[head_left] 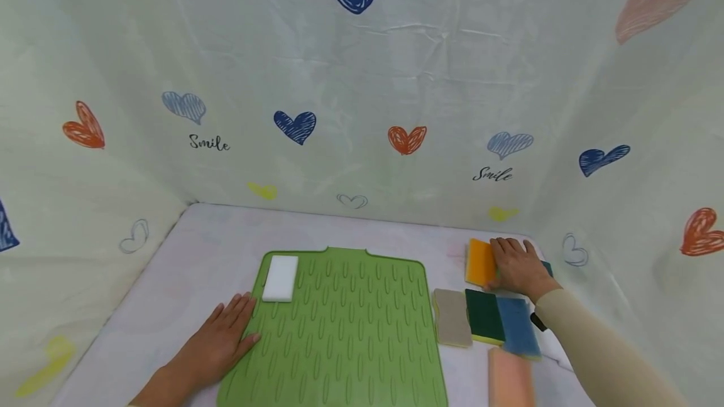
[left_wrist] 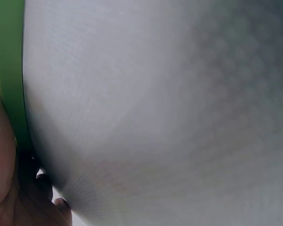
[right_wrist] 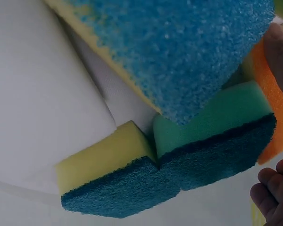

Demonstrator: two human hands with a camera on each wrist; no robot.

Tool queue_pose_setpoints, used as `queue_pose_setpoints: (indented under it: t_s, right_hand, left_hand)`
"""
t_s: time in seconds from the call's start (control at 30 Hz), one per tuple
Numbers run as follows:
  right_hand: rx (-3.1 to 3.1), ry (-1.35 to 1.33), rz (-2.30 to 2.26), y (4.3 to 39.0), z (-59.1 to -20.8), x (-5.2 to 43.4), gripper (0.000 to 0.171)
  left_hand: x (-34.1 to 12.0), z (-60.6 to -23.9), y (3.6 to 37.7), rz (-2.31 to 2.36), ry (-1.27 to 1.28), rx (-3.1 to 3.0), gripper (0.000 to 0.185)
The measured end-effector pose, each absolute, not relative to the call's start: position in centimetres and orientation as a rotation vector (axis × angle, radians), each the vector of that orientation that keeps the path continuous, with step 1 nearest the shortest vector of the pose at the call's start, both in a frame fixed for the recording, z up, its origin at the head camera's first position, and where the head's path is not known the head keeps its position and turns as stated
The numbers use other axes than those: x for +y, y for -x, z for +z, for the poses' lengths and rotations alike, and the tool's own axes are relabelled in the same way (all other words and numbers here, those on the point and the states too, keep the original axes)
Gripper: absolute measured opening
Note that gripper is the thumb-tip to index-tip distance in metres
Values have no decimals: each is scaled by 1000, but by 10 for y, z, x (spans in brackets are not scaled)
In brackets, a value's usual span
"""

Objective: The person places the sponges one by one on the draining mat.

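My left hand (head_left: 220, 338) lies flat with straight fingers along the left edge of a green drying mat (head_left: 345, 331), its thumb over the rim. A white sponge (head_left: 279, 278) lies on the mat's far left corner. To the right of the mat, my right hand (head_left: 517, 265) grips an orange sponge (head_left: 479, 261), thumb at the near end and fingers at the far end. In the right wrist view the orange sponge (right_wrist: 269, 103) shows between thumb and fingers. Close by are a green sponge (right_wrist: 212, 122) and a yellow sponge (right_wrist: 106, 162), both with dark blue scouring layers.
Near the right hand lie a grey sponge (head_left: 452, 318), a dark green scouring sponge (head_left: 484, 316), a blue scouring sponge (head_left: 517, 326) and a peach sponge (head_left: 511, 379). A heart-printed curtain (head_left: 362, 68) rises behind the white table (head_left: 153, 294) and at both sides.
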State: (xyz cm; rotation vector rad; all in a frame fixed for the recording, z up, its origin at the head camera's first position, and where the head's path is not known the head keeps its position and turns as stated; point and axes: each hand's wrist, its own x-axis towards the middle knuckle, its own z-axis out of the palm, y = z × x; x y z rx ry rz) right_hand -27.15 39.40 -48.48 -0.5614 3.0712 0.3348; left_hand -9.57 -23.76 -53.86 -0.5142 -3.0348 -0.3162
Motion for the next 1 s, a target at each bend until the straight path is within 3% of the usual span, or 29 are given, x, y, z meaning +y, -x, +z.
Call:
queue_pose_setpoints:
  t_s: [0.47, 0.7, 1.0]
  right_hand:
    - [3075, 569, 264, 273, -484, 391, 112]
    - [3162, 595, 136, 278, -472, 357, 98]
    - [3271, 845, 278, 269, -460, 310, 96]
  left_hand:
    - [-240, -536, 96, -292, 537, -3024, 69]
    - [-242, -534, 94, -313, 529, -3018, 68]
    - [-239, -536, 94, -353, 534, -3013, 68]
